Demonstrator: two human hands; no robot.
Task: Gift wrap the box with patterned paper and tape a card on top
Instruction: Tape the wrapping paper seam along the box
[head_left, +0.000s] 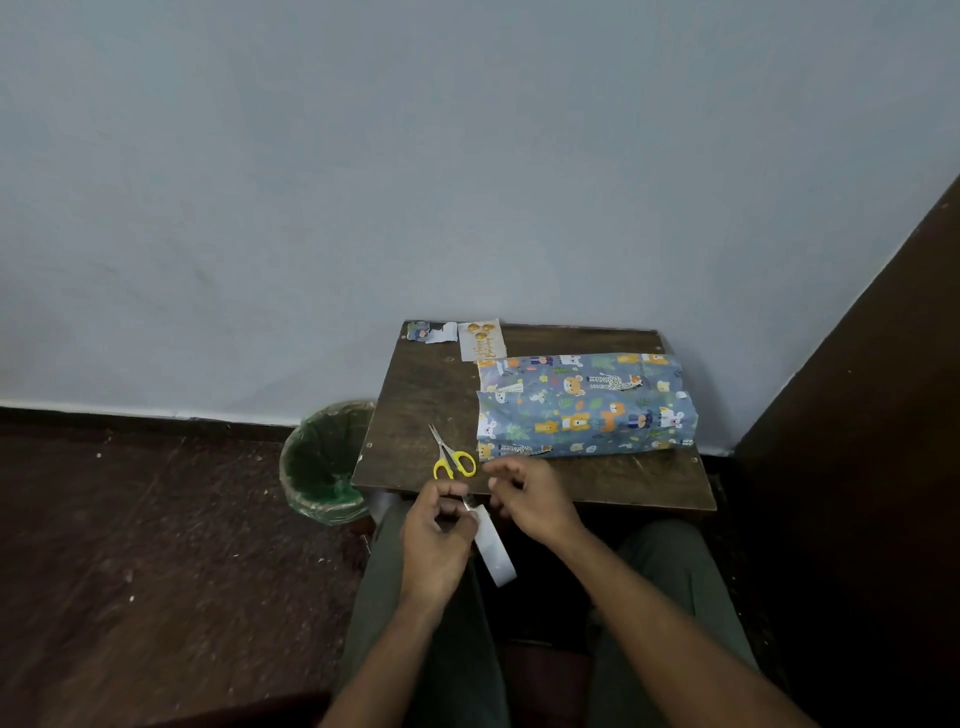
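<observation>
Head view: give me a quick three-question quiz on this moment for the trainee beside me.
1. True or false: the scissors lie on the table, left of the wrapped box.
2. Where is the card?
A. taped on top of the box
B. flat at the table's far edge, by a paper scrap
C. in the bin
3. Fill in: the left hand grips a white ____ that hangs over the person's lap, while the right hand reaches in beside it with curled fingers.

Key: 1 true; 2 B; 3 strip, apparently tape or its backing.
</observation>
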